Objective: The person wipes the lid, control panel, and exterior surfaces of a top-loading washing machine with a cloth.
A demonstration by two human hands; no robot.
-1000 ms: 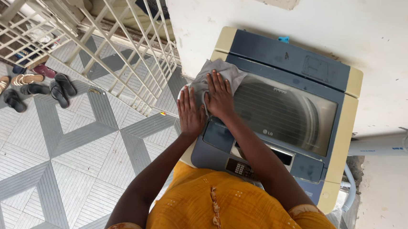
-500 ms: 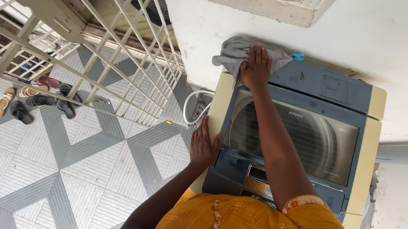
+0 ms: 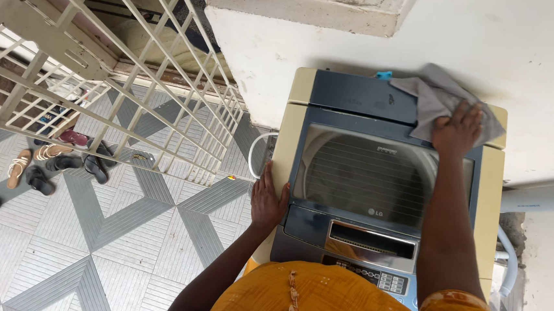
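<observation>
A cloth [image 3: 438, 98] lies on the washing machine's [image 3: 359, 96] back right corner, sandals [image 3: 42, 165] far left

Wall [image 3: 336, 49] seemingly tight behind washer [image 3: 359, 96]
</observation>
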